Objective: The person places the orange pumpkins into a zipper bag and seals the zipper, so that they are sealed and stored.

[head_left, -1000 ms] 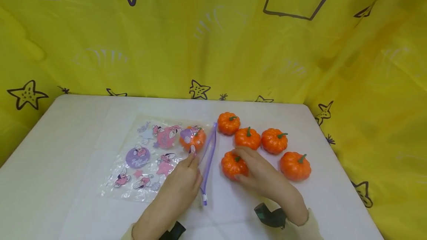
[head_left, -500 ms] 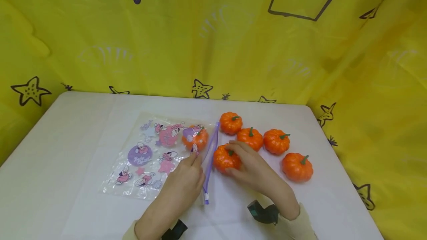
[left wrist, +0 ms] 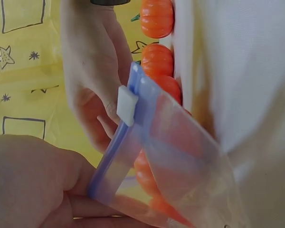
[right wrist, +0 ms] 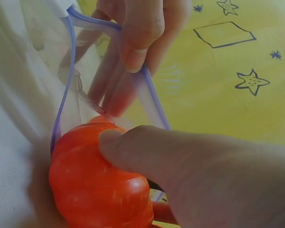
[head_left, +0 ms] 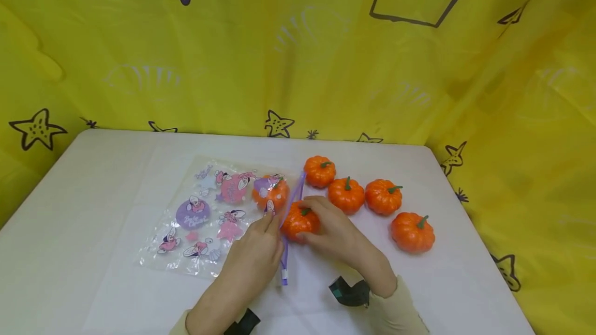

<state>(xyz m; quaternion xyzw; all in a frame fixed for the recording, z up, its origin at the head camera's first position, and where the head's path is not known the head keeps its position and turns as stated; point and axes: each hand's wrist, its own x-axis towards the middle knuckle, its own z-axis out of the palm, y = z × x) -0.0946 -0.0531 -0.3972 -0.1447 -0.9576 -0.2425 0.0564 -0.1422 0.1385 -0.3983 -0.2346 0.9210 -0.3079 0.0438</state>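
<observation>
A clear zip bag with pink and purple cartoon prints lies flat, its purple zip edge facing right. My left hand pinches the upper layer at the mouth and lifts it, so the mouth gapes in the right wrist view. One small orange pumpkin lies inside the bag. With thumb and fingers my right hand grips another pumpkin right at the mouth, its left side overlapped by the zip edge. A white slider sits at the near end of the zip.
To the right of the bag stand several more pumpkins: one at the back, two in the middle, and one nearer the right edge. The white table backs onto a yellow curtain with drawn stars.
My right hand has carried its pumpkin leftward from beside the other pumpkins to the bag's mouth. My left hand has kept its pinch on the bag, almost unmoved.
</observation>
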